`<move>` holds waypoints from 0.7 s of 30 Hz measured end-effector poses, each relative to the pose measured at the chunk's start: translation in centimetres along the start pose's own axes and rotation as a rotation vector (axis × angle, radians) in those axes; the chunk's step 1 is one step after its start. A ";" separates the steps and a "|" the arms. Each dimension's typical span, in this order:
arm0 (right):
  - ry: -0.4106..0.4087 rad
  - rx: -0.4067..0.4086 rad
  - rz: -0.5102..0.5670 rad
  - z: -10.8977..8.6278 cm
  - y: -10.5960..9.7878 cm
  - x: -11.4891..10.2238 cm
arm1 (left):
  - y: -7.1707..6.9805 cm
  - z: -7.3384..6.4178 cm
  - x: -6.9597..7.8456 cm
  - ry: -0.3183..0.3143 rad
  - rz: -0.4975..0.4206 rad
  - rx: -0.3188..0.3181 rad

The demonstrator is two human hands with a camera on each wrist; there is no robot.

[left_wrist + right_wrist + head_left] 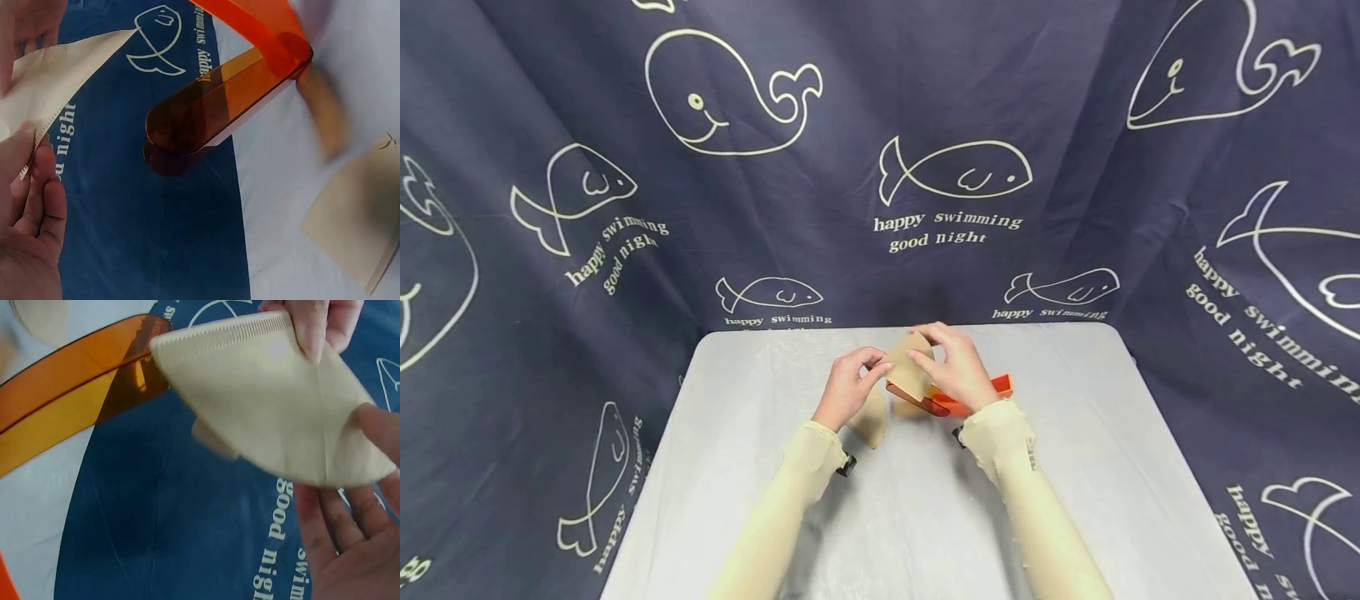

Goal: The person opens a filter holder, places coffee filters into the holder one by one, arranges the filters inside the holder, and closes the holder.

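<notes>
We stretch both cream-sleeved arms point(1051, 500) across the worktop point(715, 500) from its near edge, our left hand point(850, 386) and right hand point(953, 367) close together near its far edge, each pinching between thumb point(380, 432) and fingers point(340, 520), the right slightly nearer that edge

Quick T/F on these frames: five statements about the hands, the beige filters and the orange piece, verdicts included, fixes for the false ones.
1. The left hand and right hand are both on one held beige filter. True.
2. The right hand grips the orange piece. False: it pinches the held beige filter.
3. A second beige filter lies on the table. True.
4. The held beige filter lies flat on the table. False: it is held up above it.
5. The orange piece is see-through in part. True.
</notes>
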State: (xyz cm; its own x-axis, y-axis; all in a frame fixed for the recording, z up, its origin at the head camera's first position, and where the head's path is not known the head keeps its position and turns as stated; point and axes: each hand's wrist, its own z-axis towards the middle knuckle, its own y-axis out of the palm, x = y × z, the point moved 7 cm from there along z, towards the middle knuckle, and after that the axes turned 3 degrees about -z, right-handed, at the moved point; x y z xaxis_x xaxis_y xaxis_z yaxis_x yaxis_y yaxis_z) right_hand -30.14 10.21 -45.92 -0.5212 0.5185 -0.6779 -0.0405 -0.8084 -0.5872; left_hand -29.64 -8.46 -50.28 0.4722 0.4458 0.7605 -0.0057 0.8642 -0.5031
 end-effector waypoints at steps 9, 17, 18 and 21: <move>0.109 0.038 0.072 -0.2 -0.4 0.0 | 1.1 -0.7 -0.9 -0.089 -0.123 0.016; 0.171 0.104 0.162 -0.4 -1.5 0.4 | 2.3 -1.2 -1.4 -0.100 -0.172 0.029; 0.175 0.102 0.171 -0.4 -1.5 0.4 | 2.3 -1.2 -1.4 -0.095 -0.169 0.034; 0.194 0.091 0.189 -0.7 -1.4 0.8 | 2.3 -1.3 -1.2 -0.081 -0.157 0.038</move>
State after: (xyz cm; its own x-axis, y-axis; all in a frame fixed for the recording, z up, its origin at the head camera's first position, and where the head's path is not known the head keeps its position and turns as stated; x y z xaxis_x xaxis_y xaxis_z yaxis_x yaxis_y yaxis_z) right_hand -29.92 11.94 -45.99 -0.3539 0.3929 -0.8488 -0.0387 -0.9129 -0.4064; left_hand -29.09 -7.32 -52.84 0.3973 0.3206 0.8599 0.0289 0.9322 -0.3609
